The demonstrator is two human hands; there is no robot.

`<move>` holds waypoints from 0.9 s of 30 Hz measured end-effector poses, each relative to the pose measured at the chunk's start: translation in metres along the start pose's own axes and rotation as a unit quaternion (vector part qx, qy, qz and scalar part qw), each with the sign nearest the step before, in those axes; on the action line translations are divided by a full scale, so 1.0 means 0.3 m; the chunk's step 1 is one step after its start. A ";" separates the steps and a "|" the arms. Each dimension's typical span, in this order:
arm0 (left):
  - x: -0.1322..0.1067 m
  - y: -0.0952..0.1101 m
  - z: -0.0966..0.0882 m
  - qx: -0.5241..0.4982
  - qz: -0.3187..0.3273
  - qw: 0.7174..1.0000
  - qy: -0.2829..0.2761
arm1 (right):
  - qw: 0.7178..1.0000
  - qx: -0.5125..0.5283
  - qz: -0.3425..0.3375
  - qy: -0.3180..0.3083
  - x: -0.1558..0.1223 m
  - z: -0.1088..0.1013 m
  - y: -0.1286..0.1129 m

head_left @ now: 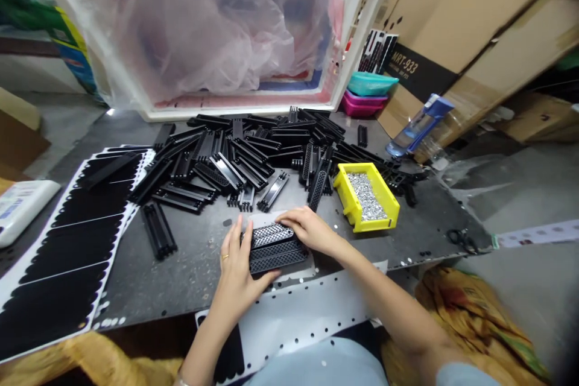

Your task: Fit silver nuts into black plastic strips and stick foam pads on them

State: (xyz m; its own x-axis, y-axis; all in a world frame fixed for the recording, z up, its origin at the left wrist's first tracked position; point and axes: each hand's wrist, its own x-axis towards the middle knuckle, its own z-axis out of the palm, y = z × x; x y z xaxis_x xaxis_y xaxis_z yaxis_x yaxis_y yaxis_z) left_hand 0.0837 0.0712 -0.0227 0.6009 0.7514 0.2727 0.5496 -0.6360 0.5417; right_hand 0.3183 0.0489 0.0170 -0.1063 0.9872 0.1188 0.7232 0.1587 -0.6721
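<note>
Several black plastic strips with a raised diamond-textured face point(277, 257) lie side by side on the table in front of me. My left hand point(239, 274) grips their left end, thumb along the near edge and fingers at the far side. At the right end, the bent fingers of my right hand point(312, 230) hold the far strip. What its fingertips press on is partly hidden. Beyond both hands spreads a heap of similar black strips point(246, 160), some with smooth undersides up. A yellow bin point(392, 217) of small shiny metal pieces stands right of my right hand.
Sheets of black stickers point(75, 247) lie at the left, beside a white device point(27, 208). A white crate point(217, 113) with plastic film stands behind the heap. At the right are teal and pink bowls point(368, 84), a blue-lidded bottle point(418, 126), scissors point(462, 240) and cartons point(479, 6).
</note>
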 end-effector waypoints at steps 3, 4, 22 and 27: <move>0.002 -0.007 -0.001 0.001 -0.019 1.000 -0.015 | 1.000 0.003 -0.019 0.005 0.001 -0.041 0.001; 0.003 -0.010 -0.002 -0.001 -0.027 0.999 -0.019 | 0.999 -0.015 -0.015 0.038 -0.016 -0.057 0.002; 0.011 0.004 -0.018 -0.056 -0.030 0.996 -0.066 | 0.966 -0.145 0.155 0.147 -0.061 -0.186 0.101; 0.008 -0.003 -0.027 -0.068 -0.021 0.996 -0.050 | 0.958 -0.129 0.137 0.219 -0.074 -0.166 0.126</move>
State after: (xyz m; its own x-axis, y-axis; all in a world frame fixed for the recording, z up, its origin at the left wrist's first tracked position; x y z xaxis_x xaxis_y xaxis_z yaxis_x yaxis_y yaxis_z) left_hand 0.0799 0.0751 -0.0161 0.6375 0.7515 0.1700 0.4960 -0.5692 0.6558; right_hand 0.3820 0.0323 0.0255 0.3662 0.8818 0.2971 0.8336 -0.1691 -0.5258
